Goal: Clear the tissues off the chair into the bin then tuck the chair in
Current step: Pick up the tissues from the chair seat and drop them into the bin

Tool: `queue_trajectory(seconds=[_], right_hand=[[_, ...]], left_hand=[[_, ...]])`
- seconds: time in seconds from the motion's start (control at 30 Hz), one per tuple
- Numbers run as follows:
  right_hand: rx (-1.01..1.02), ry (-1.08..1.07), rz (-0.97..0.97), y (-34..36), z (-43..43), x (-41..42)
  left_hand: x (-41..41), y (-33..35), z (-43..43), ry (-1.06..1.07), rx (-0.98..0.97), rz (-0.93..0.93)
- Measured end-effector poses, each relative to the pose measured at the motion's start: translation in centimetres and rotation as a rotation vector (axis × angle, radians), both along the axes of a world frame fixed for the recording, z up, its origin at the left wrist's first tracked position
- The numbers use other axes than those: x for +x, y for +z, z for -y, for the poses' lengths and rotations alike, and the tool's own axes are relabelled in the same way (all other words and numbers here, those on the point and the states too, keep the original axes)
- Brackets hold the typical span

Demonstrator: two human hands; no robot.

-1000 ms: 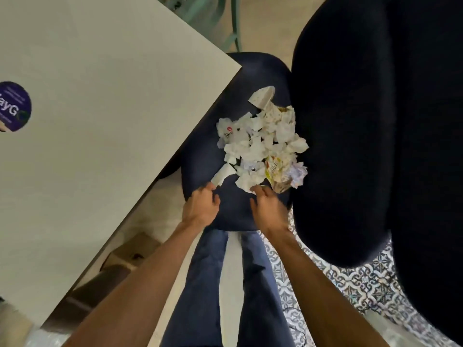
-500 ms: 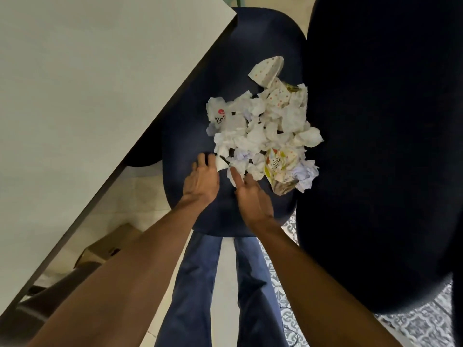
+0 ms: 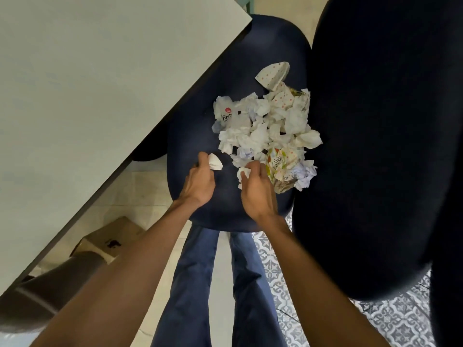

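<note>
Half a second ago both hands lay with fingers stretched toward the near edge of the heap. Now each has taken a piece, so we judge the clearing has only just begun. Nearly all of the tissues (image 3: 263, 128) are still piled on the chair (image 3: 198, 116), in the middle of the frame and up against the black chair back (image 3: 375, 146) on the right.

Our left hand (image 3: 200, 182) is curled, thumb and fingers pinching a small white scrap (image 3: 216, 162) at its tip, a little apart from the heap on its lower left. Our right hand (image 3: 256, 194) is also curled, fingers closing round a crumpled tissue (image 3: 242, 174) at the heap's near edge, right beside a printed wrapper (image 3: 276, 164). We cannot tell whether either piece is clear of the seat yet.

The table (image 3: 100, 83) fills the upper left and its corner overhangs the chair. No bin shows anywhere in the frame, so we judge these handfuls must be carried out of view, with many more to follow before the chair can be pushed in.
</note>
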State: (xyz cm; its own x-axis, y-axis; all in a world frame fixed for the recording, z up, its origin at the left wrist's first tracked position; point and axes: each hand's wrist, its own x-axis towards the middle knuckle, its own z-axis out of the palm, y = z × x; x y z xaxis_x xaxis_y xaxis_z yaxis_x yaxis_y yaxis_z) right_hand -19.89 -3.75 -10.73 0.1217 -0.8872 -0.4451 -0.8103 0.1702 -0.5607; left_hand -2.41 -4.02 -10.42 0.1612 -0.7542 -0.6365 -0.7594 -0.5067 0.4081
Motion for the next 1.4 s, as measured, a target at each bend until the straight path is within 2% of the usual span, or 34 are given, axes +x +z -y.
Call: queue_trajectory(seconds=[0.13,0.23,0.37,0.5,0.63,0.87,1.17,1.4], right_hand=[[0.009,-0.05,0.124,3.6,0.8,0.2],[0.059,-0.089,0.244,7.3,0.8,1.2],[0.024,0.003,0.282,11.1,-0.1,2.9],[-0.04,0.07,0.282,14.1,-1.7,4.8],[-0.088,0.029,0.296,16.0,-3.6,6.0],[-0.081,-0.035,0.416,20.0,-9.7,13.3],[0.028,0.068,0.545,23.6,-24.7,25.4],[0.154,0.247,0.583,21.1,-36.8,34.0]], left_hand=[[0.1,4.2,-0.7,0.268,0.029,-0.109],[0.7,7.8,-2.2,0.464,0.041,-0.266],[2.5,10.8,-5.6,0.621,-0.03,-0.423],[4.5,13.7,-9.1,0.686,-0.104,-0.468],[5.9,16.8,-13.4,0.664,-0.207,-0.466],[13.8,20.4,-25.2,0.781,-0.364,-0.433],[23.8,21.9,-41.7,0.888,-0.458,-0.35],[29.4,19.3,-54.0,1.023,-0.414,-0.09]])
